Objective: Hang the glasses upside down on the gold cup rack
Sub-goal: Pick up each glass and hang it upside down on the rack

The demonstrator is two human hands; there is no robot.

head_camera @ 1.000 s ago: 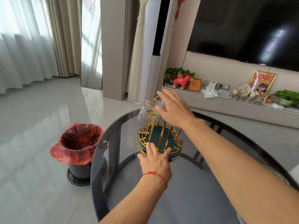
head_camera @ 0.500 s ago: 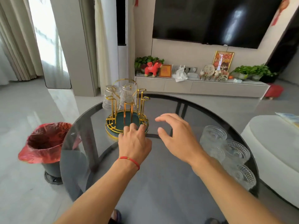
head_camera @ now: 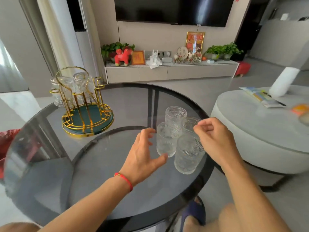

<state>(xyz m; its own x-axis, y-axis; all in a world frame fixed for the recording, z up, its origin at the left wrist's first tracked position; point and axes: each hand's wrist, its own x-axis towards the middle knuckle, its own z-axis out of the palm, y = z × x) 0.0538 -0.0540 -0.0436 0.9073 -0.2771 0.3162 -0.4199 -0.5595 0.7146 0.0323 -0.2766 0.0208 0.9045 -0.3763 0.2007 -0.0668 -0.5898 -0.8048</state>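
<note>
The gold cup rack (head_camera: 87,118) with a dark green base stands at the left of the round glass table (head_camera: 50,164). Two ribbed glasses (head_camera: 80,81) hang upside down on its far pegs. Several clear patterned glasses stand upright in a cluster at the table's right; the nearest glass (head_camera: 188,156) is in front, another glass (head_camera: 166,142) is left of it. My left hand (head_camera: 143,156) is open, fingers spread just beside that left glass, thumb near its base. My right hand (head_camera: 215,141) hovers over the cluster's right side, fingers curled, holding nothing.
A pale round ottoman table (head_camera: 260,124) with papers stands close on the right. A bin with a red bag (head_camera: 6,144) sits at the left edge. A TV cabinet (head_camera: 170,71) with ornaments lines the far wall. My slippered foot (head_camera: 194,213) shows under the table.
Both hands left the rack and moved right to the cluster of upright glasses. The view swung right with them, so the rack now sits at the left.
</note>
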